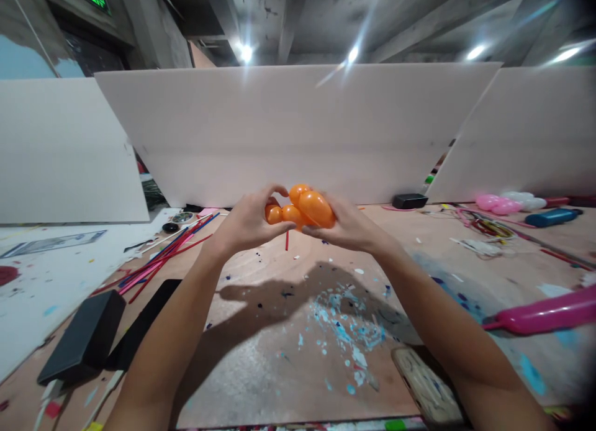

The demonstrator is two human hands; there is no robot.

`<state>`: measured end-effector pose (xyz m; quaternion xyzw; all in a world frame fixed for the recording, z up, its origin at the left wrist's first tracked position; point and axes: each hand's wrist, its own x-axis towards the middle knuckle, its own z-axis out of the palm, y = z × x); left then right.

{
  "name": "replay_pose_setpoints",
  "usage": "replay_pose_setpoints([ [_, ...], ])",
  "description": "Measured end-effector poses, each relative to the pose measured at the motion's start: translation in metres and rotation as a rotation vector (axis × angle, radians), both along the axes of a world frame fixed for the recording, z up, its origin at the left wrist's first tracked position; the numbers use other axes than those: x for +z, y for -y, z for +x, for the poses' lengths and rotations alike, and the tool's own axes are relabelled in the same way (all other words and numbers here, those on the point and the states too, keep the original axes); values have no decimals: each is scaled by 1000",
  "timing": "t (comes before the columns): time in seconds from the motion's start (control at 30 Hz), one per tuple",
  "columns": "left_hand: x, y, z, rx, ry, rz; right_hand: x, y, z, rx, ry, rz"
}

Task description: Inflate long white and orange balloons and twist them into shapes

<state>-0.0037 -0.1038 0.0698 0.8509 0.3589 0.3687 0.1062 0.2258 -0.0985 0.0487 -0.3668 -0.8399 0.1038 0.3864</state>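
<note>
An orange twisted balloon (316, 208), made up of several round and oval bubbles, is held up over the middle of the table between both hands. My left hand (254, 220) curls its fingers and thumb around the smaller bubbles on the left side. Around the larger oval bubble on the right, my right hand (347, 223) is closed, thumb below and fingers mostly hidden behind it. Just under the balloon shows a thin red strip (287, 240); whether it joins the balloon I cannot tell.
Uninflated balloons (162, 257) in red, pink and blue lie at left, near a black box (84, 338) with a cable. A magenta balloon (544, 313), a phone (428, 384) and a blue bottle (552, 217) are at right. White boards (298, 127) stand behind the paint-spotted table (261, 369).
</note>
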Motion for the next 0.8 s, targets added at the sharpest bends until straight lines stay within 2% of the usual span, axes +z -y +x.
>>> replay_pose_setpoints([
  [0.23,-3,-7,-7,-73,-200,2,-1,-1,2,38,122,-54],
  [0.37,-7,-14,-10,-132,-208,-53,-3,-5,5,45,164,-130],
  [0.5,-8,-17,-12,-180,-110,-180,-1,-8,8,96,127,-195],
  [0.67,-6,-23,-19,-212,125,-421,0,-9,10,140,-105,-281],
  [0.8,-6,-30,-20,-235,303,-449,-5,-10,6,162,-317,-199],
])
